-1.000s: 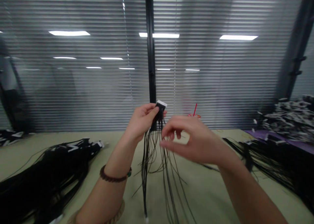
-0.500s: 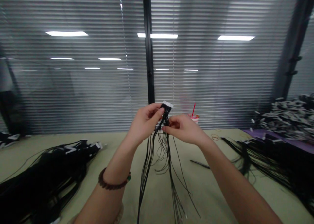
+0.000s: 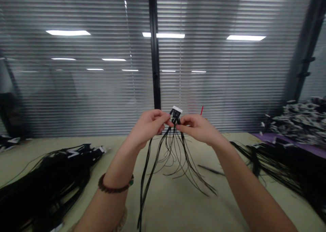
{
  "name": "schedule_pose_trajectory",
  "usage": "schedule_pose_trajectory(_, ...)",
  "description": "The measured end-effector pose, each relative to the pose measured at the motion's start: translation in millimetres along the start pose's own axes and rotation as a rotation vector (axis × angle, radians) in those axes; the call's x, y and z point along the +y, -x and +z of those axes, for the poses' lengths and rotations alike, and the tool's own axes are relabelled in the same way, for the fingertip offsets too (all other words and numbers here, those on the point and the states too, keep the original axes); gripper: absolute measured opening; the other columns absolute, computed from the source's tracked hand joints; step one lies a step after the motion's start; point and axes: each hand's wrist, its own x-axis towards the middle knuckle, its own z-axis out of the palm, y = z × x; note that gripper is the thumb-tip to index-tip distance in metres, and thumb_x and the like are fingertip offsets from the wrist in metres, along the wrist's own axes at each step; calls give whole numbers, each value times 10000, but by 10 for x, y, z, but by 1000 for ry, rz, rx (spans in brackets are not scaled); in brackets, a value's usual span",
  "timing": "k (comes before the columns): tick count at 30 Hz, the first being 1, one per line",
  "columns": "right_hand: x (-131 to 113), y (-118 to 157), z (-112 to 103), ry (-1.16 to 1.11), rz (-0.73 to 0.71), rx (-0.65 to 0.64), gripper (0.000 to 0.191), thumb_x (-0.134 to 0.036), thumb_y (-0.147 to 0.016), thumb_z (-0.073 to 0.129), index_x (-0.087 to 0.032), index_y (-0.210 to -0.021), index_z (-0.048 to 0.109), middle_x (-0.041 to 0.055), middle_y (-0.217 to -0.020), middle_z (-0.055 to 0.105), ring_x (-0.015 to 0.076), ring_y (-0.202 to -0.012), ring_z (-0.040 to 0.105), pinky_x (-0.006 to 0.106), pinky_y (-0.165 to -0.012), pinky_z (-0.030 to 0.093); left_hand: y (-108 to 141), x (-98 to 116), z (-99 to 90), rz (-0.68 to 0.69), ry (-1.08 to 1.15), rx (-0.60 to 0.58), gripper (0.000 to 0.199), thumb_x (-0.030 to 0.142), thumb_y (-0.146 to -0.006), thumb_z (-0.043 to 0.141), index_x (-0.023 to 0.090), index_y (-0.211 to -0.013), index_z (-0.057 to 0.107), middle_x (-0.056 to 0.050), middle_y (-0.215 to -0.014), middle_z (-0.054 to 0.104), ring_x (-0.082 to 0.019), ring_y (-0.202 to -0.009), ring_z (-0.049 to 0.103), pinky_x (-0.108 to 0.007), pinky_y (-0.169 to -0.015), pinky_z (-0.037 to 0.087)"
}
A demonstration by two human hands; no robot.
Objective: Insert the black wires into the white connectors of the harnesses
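Left hand (image 3: 149,128) and right hand (image 3: 200,128) pinched a white-tipped black connector (image 3: 175,114) above the bench (image 3: 178,208).
Its loose black wires (image 3: 148,171) dangled free; an uneven tug could have pulled one out, and a swing toward the bundled wires (image 3: 43,188) could have snagged them.
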Motion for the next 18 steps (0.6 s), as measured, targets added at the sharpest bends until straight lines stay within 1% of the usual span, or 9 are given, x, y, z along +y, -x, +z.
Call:
schedule_pose_trajectory(3, -15, -8, 9, -48, 4, -26, 261, -297, -770, 511, -152, -569, 427, -45, -544, 365, 66, -514, 346, 199, -467, 262, 0, -6, 5, 14, -15, -8, 213, 341, -753, 556, 133, -708, 570, -27, -677, 623, -36, -423, 354, -155, -384, 239)
schedule_pose_trajectory(5, -40, -7, 30, -54, 19, -47, 270, -316, -785, 494, -154, -579, 430, -50, -525, 352, 64, -488, 331, 202, -445, 244, -7, -24, 21, 46, -73, 11, 235, 371, -741, 569, 137, -732, 587, -27, -662, 625, -48, -443, 391, -165, -403, 261)
schedule_pose_trajectory(7, -79, 3, 57, -66, 12, -84, 237, -313, -802, 475, -147, -633, 477, -42, -532, 401, 68, -488, 367, 203, -442, 259, -17, -46, 37, 87, -150, 36, 241, 375, -719, 596, 136, -744, 602, -25, -638, 622, -73, -499, 467, -175, -449, 315)
schedule_pose_trajectory(9, -118, 19, 78, -88, -16, -155, 203, -316, -803, 478, -140, -713, 524, -27, -572, 466, 76, -515, 421, 202, -456, 296, -31, -67, 43, 116, -187, 27, 234, 360, -698, 620, 133, -752, 611, -29, -657, 628, -106, -579, 532, -191, -510, 369)
schedule_pose_trajectory(10, -131, 27, 84, -90, -32, -199, 199, -325, -795, 493, -139, -745, 541, -18, -601, 497, 81, -538, 449, 203, -467, 316, -37, -77, 40, 117, -191, 10, 229, 355, -693, 624, 131, -743, 613, -31, -662, 628, -114, -591, 544, -197, -519, 380)
schedule_pose_trajectory(12, -135, 34, 88, -73, -40, -260, 189, -323, -772, 522, -139, -770, 567, -3, -641, 541, 93, -574, 492, 204, -484, 347, -48, -94, 28, 98, -187, -16, 219, 347, -696, 619, 128, -700, 612, -20, -617, 612, -107, -539, 525, -191, -474, 361)
schedule_pose_trajectory(14, -116, 25, 85, -67, -2, -238, 134, -252, -760, 521, -134, -748, 584, 6, -639, 568, 97, -575, 525, 204, -494, 374, -54, -107, 18, 85, -171, 3, 224, 342, -700, 614, 128, -638, 599, 3, -528, 565, -83, -456, 463, -176, -408, 300)
schedule_pose_trajectory(16, -96, 4, 84, -121, 59, -149, 101, -170, -746, 499, -126, -728, 588, 13, -631, 586, 95, -565, 553, 199, -498, 397, -59, -116, 21, 93, -146, 40, 235, 340, -704, 612, 129, -605, 586, 18, -485, 525, -70, -423, 419, -168, -383, 267)
schedule_pose_trajectory(18, -91, -15, 85, -208, 122, -68, 86, -154, -733, 506, -123, -726, 586, 18, -625, 596, 96, -560, 573, 193, -493, 414, -68, -123, 38, 106, -116, 66, 243, 343, -712, 605, 130, -599, 576, 20, -486, 514, -64, -416, 408, -166, -382, 271)
